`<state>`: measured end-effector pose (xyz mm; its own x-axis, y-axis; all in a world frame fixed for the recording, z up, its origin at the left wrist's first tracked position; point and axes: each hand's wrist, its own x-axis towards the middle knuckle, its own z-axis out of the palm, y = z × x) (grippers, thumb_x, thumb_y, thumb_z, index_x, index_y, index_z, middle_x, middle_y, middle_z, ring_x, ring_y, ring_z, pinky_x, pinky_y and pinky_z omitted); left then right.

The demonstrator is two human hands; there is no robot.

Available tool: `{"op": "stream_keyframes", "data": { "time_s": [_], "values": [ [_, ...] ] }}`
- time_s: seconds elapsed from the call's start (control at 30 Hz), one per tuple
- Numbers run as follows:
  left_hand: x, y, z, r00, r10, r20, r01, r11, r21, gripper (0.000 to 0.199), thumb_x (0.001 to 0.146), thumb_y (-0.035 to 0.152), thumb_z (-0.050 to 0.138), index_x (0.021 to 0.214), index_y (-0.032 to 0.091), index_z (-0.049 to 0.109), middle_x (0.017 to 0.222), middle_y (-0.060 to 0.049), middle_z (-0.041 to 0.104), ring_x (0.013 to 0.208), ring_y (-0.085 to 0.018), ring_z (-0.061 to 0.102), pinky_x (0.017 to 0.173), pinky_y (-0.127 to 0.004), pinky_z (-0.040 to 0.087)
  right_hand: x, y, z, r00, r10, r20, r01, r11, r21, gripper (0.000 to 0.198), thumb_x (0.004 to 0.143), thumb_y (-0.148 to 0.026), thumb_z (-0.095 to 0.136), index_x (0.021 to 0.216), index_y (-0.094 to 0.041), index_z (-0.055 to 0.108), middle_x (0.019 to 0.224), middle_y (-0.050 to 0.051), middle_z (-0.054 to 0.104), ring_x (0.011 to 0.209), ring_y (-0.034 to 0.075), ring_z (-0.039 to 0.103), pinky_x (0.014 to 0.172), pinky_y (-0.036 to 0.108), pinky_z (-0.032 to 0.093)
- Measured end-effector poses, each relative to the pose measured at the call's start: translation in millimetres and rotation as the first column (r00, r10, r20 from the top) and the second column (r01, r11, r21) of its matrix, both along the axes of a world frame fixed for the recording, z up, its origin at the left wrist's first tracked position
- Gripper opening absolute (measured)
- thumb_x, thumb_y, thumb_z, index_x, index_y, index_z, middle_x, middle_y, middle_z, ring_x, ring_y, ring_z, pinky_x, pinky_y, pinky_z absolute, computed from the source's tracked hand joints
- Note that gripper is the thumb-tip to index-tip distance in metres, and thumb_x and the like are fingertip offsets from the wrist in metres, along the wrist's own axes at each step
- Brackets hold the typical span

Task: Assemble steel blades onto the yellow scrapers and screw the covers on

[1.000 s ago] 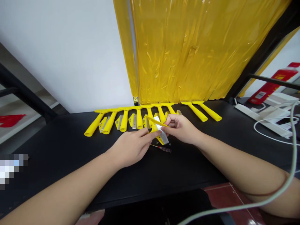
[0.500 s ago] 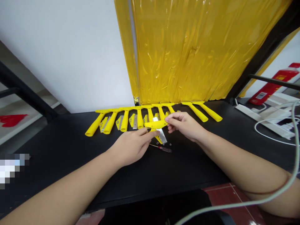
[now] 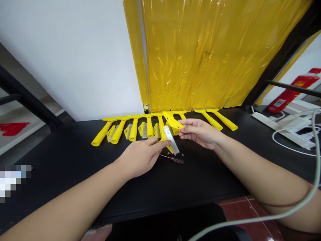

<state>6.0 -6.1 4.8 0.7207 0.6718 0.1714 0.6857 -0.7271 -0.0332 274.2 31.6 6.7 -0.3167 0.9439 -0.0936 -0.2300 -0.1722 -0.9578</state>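
My right hand is closed, its thumb and fingers pinching one end of a flat yellow plastic plate with small holes. The plate is tilted above the row of yellow handles. My left hand is closed around a yellow plastic part; the index finger presses on a silver metal strip lying against it. How the fingers underneath grip is hidden. Just below the strip, a small screwdriver with a clear reddish handle lies on the black table. A small nut and other tiny metal pieces lie close by.
Several yellow T-shaped handles line the table's back edge, with yellow-and-metal blade pieces between some. On the right are a red bottle, a white power strip and cables. A pale cable crosses the lower right foreground.
My right hand has swung the yellow plate up and away from the metal strip, turning it so its far end points back and left. The strip is now more exposed. My left hand stays put.
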Motion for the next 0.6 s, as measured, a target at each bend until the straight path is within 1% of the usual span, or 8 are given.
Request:
{"op": "stream_keyframes", "data": {
  "time_s": [0.1, 0.23, 0.3, 0.4, 0.5, 0.6],
  "values": [
    [0.2, -0.2, 0.3, 1.000, -0.004, 0.014, 0.004, 1.000, -0.014, 0.048, 0.109, 0.029, 0.036, 0.155, 0.032, 0.047, 0.104, -0.002, 0.066, 0.083, -0.018, 0.069, 0.074, -0.034, 0.058, -2.0, -0.6, -2.3, 0.998, 0.048, 0.029, -0.048, 0.999, -0.016, 0.023, 0.071, -0.014, 0.082, 0.085, -0.018, 0.065, 0.077, 0.000, 0.072, 0.071, 0.013, 0.070, 0.073, 0.028, 0.060],
    [0.5, -0.6, 1.0, 1.000, -0.009, 0.027, 0.010, 1.000, -0.020, 0.048, 0.109, 0.028, 0.037, 0.155, 0.032, 0.047, 0.104, -0.003, 0.067, 0.085, -0.018, 0.070, 0.076, -0.033, 0.058, -5.8, -2.7, -2.4, 0.996, 0.044, 0.075, -0.043, 0.999, -0.011, 0.015, 0.071, -0.015, 0.071, 0.078, -0.020, 0.058, 0.070, 0.000, 0.069, 0.067, 0.015, 0.067, 0.066, 0.028, 0.056],
    [0.7, -1.0, 1.3, 1.000, -0.013, 0.028, 0.014, 1.000, -0.019, 0.048, 0.108, 0.028, 0.038, 0.155, 0.031, 0.047, 0.106, -0.004, 0.067, 0.086, -0.018, 0.070, 0.077, -0.033, 0.058, -7.5, -4.2, -1.4, 0.994, 0.048, 0.101, -0.047, 0.999, -0.009, 0.014, 0.070, -0.016, 0.066, 0.079, -0.021, 0.056, 0.065, 0.000, 0.068, 0.062, 0.015, 0.065, 0.061, 0.027, 0.052],
    [1.1, -1.6, 1.6, 1.000, -0.007, 0.022, 0.007, 1.000, -0.027, 0.049, 0.109, 0.028, 0.037, 0.156, 0.031, 0.047, 0.106, -0.003, 0.067, 0.087, -0.019, 0.070, 0.078, -0.035, 0.059, -9.3, -6.1, 0.1, 0.985, 0.078, 0.153, -0.079, 0.997, 0.001, 0.019, 0.069, -0.015, 0.064, 0.083, -0.022, 0.053, 0.063, -0.001, 0.067, 0.060, 0.015, 0.064, 0.058, 0.025, 0.047],
    [1.4, -1.9, 2.0, 1.000, -0.001, 0.010, 0.001, 1.000, -0.021, 0.049, 0.108, 0.028, 0.037, 0.157, 0.031, 0.046, 0.105, -0.003, 0.067, 0.084, -0.019, 0.070, 0.077, -0.036, 0.059, -9.5, -6.5, 0.5, 0.976, 0.067, 0.205, -0.081, 0.995, 0.060, 0.019, 0.072, -0.017, 0.068, 0.086, -0.021, 0.056, 0.071, 0.001, 0.072, 0.066, 0.014, 0.065, 0.059, 0.024, 0.047],
    [1.6, -1.8, 2.3, 1.000, -0.002, 0.009, 0.003, 1.000, -0.017, 0.049, 0.108, 0.027, 0.038, 0.156, 0.031, 0.047, 0.106, -0.003, 0.068, 0.085, -0.018, 0.070, 0.077, -0.034, 0.058, -8.5, -5.2, -0.6, 0.970, 0.047, 0.240, -0.072, 0.993, 0.097, 0.019, 0.080, -0.027, 0.074, 0.083, -0.020, 0.057, 0.076, 0.003, 0.074, 0.065, 0.013, 0.063, 0.056, 0.023, 0.047]
  ]
}}
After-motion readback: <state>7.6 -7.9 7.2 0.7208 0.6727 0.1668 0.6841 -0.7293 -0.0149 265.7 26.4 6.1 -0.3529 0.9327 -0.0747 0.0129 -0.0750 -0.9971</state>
